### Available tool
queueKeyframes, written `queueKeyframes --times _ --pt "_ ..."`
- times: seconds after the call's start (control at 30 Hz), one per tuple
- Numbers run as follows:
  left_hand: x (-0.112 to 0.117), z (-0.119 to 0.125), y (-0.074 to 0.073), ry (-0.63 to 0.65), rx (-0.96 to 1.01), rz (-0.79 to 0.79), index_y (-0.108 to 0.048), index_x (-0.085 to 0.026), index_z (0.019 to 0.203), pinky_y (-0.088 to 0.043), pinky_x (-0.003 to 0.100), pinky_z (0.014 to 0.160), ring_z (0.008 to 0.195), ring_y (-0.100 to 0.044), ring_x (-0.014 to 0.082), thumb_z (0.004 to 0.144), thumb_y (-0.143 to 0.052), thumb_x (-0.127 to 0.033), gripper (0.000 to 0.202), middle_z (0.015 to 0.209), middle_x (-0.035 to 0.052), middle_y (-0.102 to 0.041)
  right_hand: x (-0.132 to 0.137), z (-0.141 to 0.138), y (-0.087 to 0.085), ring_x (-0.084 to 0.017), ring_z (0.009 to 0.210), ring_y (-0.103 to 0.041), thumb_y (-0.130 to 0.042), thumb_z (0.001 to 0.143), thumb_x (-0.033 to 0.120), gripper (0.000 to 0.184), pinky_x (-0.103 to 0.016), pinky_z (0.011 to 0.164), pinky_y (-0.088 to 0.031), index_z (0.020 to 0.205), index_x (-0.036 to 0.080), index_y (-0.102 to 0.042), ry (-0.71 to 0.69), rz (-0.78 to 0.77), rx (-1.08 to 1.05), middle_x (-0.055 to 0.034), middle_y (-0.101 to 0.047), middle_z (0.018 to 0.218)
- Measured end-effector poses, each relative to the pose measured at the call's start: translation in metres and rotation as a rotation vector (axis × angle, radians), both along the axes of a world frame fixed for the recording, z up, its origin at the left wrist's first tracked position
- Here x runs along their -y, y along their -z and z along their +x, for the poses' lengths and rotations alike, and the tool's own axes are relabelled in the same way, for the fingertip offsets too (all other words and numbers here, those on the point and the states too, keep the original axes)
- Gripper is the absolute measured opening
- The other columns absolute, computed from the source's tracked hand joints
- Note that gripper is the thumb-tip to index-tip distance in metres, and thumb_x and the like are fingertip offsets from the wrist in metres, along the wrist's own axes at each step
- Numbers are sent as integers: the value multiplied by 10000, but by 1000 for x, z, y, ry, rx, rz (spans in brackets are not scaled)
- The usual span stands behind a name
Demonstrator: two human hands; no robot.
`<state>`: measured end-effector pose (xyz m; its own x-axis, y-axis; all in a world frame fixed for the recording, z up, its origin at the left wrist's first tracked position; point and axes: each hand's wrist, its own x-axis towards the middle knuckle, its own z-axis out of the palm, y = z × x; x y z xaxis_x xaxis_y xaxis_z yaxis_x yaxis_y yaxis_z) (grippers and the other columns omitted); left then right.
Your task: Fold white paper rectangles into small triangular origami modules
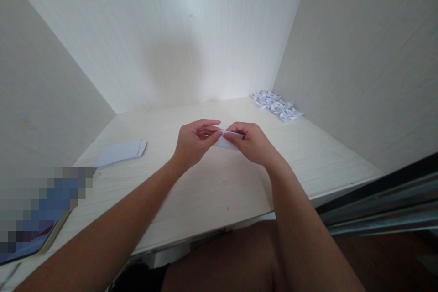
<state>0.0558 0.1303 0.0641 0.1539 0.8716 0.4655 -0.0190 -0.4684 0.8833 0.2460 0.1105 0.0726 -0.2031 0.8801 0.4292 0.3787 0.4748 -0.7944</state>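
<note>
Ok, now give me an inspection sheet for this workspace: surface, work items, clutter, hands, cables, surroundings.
Surface: pale tabletop with faint grain.
Work items: one white paper piece, held above the tabletop.
Clutter: flat paper stack on the left; heap of crumpled-looking or folded papers near the far right corner; pixelated patch at the left edge, contents unreadable.
Hands: left hand and right hand both pinch the paper piece.
Cables: nothing seen.
Surroundings: pale walls ahead, left and right.

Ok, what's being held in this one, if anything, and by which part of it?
A piece of white paper, pinched near its upper edge as seen here by the left hand and right hand, the two grips close together.
</note>
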Motion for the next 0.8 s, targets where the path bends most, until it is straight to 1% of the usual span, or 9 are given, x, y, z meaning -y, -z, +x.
queueKeyframes --times 0.17,0.33,0.47,0.6,0.8 --pt "2 2 -1 -18 27 1 -791 -153 998 -628 267 673 716 -769 175 714 -857 -241 305 794 51 -816 -2 0 0 -164 729 -570 -642 895 289 178 -291 674 -417 772 175 -703 24 38 -29 -22 -678 752" --pt "4 2 -4 5 53 5 -785 -151 991 -641 291 709 717 -772 179 712 -855 -222 296 791 46 -817 -1 -2 0 -164 728 -579 -651 911 349 205 -291 683 -433 805 183 -707 -1 41 -46 -24 -690 771" --pt "5 1 -7 17 68 -12 -781 -146 976 -637 293 711 701 -768 177 702 -863 -214 294 778 49 -816 1 -5 -2 -161 730 -568 -646 920 361 227 -288 683 -426 781 186 -684 7 53 -58 -18 -671 754" --pt "5 1 -9 20 76 -72 -779 -143 965 -625 284 711 710 -764 172 689 -874 -220 303 784 52 -817 0 -7 -2 -157 703 -544 -674 884 346 207 -285 652 -408 751 187 -686 25 12 -119 -6 -639 704" --pt "6 3 -9 96 156 -240 -755 -133 976 -648 325 685 669 -735 163 661 -901 -261 371 762 37 -801 -5 -6 4 -143 637 -512 -674 869 380 235 -282 602 -401 734 190 -642 83 -32 -221 -2 -614 677"
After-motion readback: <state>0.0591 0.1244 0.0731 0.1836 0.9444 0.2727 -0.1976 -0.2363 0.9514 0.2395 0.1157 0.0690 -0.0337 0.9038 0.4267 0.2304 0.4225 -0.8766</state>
